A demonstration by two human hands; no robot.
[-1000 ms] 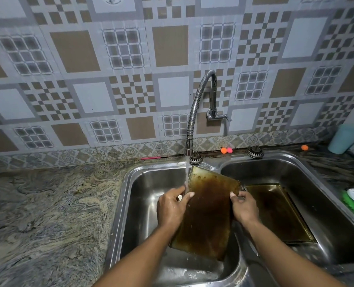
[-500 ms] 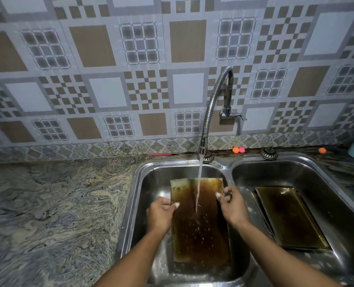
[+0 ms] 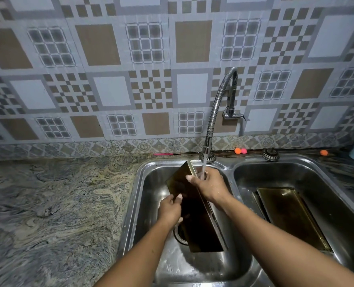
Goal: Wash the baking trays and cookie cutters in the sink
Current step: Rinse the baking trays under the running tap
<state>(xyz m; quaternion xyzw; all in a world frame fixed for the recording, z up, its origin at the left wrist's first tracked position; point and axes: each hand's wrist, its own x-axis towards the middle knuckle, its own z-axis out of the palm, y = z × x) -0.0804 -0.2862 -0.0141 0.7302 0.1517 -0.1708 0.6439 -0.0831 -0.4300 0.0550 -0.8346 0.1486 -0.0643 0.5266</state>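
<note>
In the head view, both hands are clamped on a dark, stained baking tray (image 3: 199,224) in the left basin (image 3: 149,183) of the sink. The tray is standing tilted on one long edge, its far corner reaching up near the basin's back rim. The left hand (image 3: 170,211) is gripping the tray's lower left side, thumb lying on its face. The right hand (image 3: 211,187) is gripping the raised rim near the back end. Water (image 3: 203,167) is running from the faucet (image 3: 214,112) onto the right hand. A second tray (image 3: 292,216) is lying flat in the right basin (image 3: 337,214), close to its left wall.
</note>
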